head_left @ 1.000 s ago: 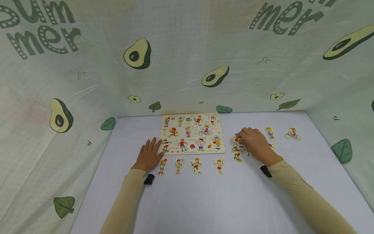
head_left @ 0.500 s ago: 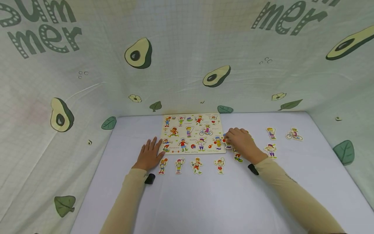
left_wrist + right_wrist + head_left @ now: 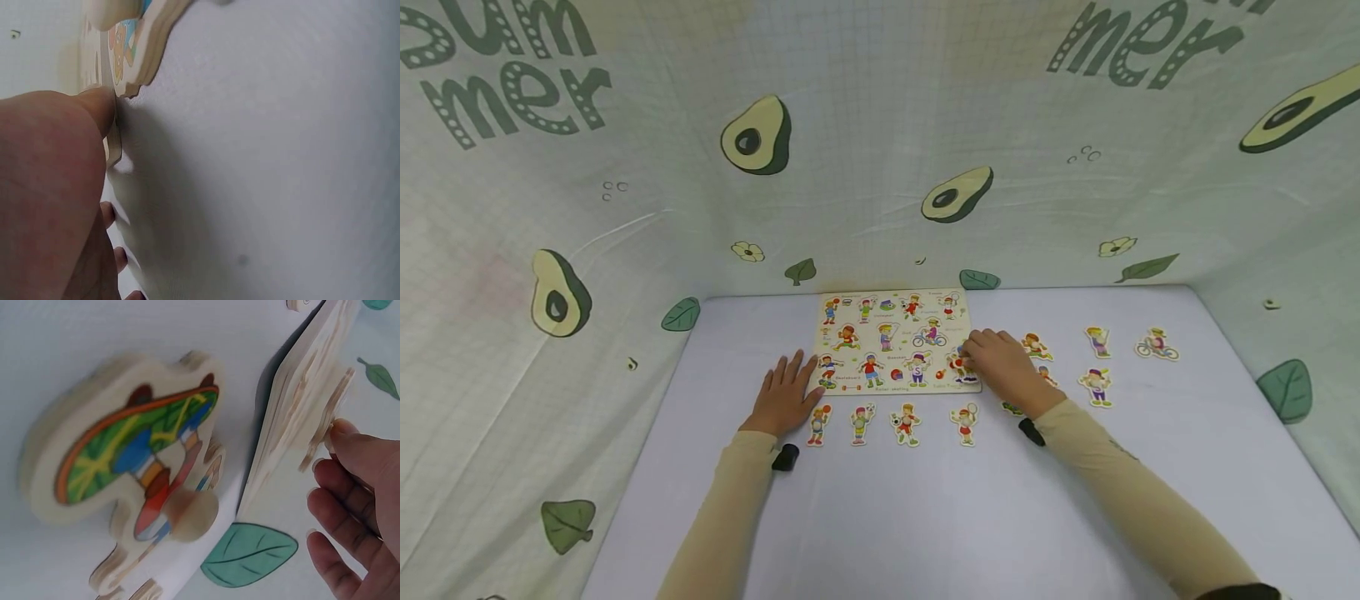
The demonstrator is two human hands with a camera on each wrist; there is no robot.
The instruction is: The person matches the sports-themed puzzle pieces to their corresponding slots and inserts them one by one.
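A pale wooden puzzle board (image 3: 898, 358) with printed sports figures lies against the back of the table. My left hand (image 3: 782, 396) rests flat at its left edge, fingers spread; in the left wrist view the thumb touches the board's edge (image 3: 113, 147). Over the board's lower right corner, my right hand (image 3: 1007, 367) pinches a child-figure puzzle piece (image 3: 328, 419) between thumb and fingers. That piece appears tilted above the board in the right wrist view; its picture is partly hidden in the head view. A knobbed skateboarder piece (image 3: 150, 450) lies under the right wrist.
In front of the board, several knobbed pieces stand in a row, including a basketball player (image 3: 818, 426) and a tennis player (image 3: 964, 425). To the right lie a runner piece (image 3: 1036, 346), a golfer (image 3: 1097, 342), a baseball player (image 3: 1097, 387) and a cyclist (image 3: 1157, 344).
My right hand has moved left from the loose pieces to the board's lower right corner, carrying a puzzle piece. The left hand stays at the board's left edge.
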